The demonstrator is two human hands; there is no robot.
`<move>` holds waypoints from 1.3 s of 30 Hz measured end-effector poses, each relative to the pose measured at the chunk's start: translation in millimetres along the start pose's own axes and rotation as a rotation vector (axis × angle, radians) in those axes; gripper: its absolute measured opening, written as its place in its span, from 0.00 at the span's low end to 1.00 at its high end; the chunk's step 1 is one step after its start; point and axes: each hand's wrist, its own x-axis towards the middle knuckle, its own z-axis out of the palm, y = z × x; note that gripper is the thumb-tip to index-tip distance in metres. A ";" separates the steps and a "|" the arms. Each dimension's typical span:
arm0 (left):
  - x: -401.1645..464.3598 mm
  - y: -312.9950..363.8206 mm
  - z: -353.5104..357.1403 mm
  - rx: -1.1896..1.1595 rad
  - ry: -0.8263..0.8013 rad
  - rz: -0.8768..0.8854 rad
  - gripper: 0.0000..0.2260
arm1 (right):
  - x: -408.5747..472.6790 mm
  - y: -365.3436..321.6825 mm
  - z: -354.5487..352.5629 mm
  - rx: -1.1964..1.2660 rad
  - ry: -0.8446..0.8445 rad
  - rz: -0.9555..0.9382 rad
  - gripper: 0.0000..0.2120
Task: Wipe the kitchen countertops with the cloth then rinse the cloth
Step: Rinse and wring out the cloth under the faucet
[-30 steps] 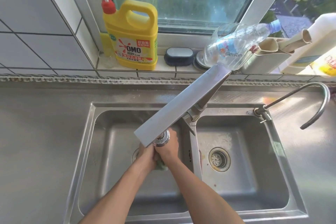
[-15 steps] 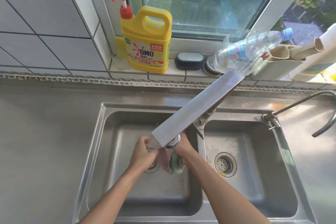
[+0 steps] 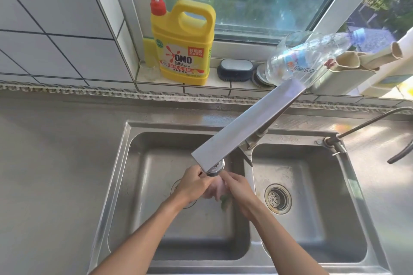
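Both of my hands meet under the flat steel tap [image 3: 241, 127] over the left basin of the double sink [image 3: 125, 163]. My left hand [image 3: 192, 185] and my right hand [image 3: 239, 190] are closed around a wet pink and green cloth [image 3: 218, 192], which is bunched between them just below the tap's nozzle. Most of the cloth is hidden by my fingers. The grey countertop [image 3: 55, 163] stretches to the left of the sink.
On the tiled sill stand a yellow detergent jug with a red pump [image 3: 182, 44], a dark scrubbing brush [image 3: 235, 69], a tipped clear plastic bottle [image 3: 312, 58] and a beige holder [image 3: 344, 69]. A thin curved second tap [image 3: 366, 124] rises at the right basin's corner.
My left hand, held apart from the cloth half a second ago, has come back onto it. Both hands have shifted slightly under the nozzle, and the view has drifted left.
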 end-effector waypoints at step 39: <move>25.8 20.6 32.2 -0.646 0.319 -0.541 0.15 | -10.2 -52.3 55.8 -0.329 0.311 -0.205 0.12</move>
